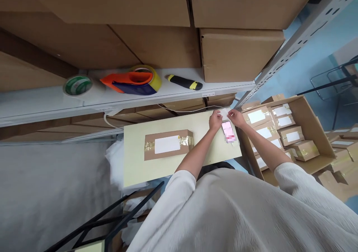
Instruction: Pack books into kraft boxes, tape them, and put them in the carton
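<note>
My left hand point(215, 120) and my right hand point(235, 117) are close together at the back right of the pale yellow table point(137, 170). Between them is a small white item point(224, 113), with the closed fingers of both hands at its edges; its exact shape is too small to tell. Just below the hands a phone point(229, 132) with a lit pink screen lies on the tabletop. A taped cardboard box point(169, 144) with a white label rests left of my left forearm.
On the shelf edge point(117, 102) above lie a green-cored tape roll point(78, 85), an orange and blue tape dispenser point(131, 81) and a utility knife point(184, 82). A large open carton point(319, 136) of labelled boxes stands right. A white cable point(190, 111) runs behind the table.
</note>
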### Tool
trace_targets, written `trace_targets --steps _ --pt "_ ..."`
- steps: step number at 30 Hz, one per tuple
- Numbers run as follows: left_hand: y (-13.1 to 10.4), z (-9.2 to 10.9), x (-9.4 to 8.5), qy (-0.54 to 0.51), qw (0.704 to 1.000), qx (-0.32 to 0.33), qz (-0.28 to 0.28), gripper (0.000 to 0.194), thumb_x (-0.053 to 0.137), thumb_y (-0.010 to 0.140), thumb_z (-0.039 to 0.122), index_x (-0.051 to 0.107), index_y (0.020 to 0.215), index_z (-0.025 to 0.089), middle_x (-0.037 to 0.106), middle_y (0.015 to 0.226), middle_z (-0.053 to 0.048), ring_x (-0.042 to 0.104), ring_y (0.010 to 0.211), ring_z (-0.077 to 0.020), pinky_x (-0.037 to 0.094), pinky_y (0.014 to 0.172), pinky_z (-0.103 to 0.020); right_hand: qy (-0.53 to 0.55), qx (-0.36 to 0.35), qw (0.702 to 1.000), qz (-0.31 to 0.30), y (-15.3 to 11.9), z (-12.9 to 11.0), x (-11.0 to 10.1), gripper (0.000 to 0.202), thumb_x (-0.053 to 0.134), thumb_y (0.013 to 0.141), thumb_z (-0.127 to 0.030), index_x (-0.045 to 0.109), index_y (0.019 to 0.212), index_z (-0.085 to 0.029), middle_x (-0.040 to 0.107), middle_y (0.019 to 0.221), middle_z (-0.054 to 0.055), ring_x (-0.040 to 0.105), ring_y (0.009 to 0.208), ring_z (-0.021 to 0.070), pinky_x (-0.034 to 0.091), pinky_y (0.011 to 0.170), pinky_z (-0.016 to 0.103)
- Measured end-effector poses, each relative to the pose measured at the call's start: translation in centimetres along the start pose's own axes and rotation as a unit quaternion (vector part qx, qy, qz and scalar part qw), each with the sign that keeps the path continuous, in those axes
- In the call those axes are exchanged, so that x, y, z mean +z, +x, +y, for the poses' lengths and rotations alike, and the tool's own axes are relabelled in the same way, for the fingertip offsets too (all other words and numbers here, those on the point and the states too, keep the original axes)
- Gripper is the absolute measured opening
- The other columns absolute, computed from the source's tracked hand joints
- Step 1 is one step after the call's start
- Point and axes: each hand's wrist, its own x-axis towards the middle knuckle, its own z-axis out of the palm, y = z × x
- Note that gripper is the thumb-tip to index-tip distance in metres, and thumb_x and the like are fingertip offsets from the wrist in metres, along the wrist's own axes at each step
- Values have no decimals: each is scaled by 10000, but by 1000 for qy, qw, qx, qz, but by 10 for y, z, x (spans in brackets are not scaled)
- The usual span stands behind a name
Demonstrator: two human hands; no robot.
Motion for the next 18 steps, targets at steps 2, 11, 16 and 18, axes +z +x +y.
trace_targets --steps 2,11,16,18 --pt "1 -1 -1 6 1000 2 4 229 687 930 109 683 1099 263 747 894 14 714 861 -192 570 878 -345 -7 18 1000 19 1 6 -4 124 631 924 -346 686 954 -239 785 992 76 694 843 248 546 833 383" --pt "14 -10 -18 -8 994 -75 76 255 680 891 94 682 1076 269 735 887 8 740 930 -205 540 901 -328 -56 83 992 73 -6 48 -15 161 487 1017 -321 627 1061 -257 722 1013 107 626 840 286 493 752 387" --pt "23 -12 -36 -1 988 -120 102 321 675 863 87 674 1137 254 741 900 -8 743 952 -219 541 942 -339 -73 80 989 102 -7 66 -14 300 407 1054 -307 694 1101 -233 665 1182 143 613 898 286 494 755 374" --pt "25 -12 -42 -1 986 -125 111 299 664 878 91 669 1138 240 739 910 -17 739 944 -214 542 949 -336 -74 88 988 100 -6 71 -16 316 412 1054 -298 713 1117 -226 656 1209 152 623 931 299 503 779 384"
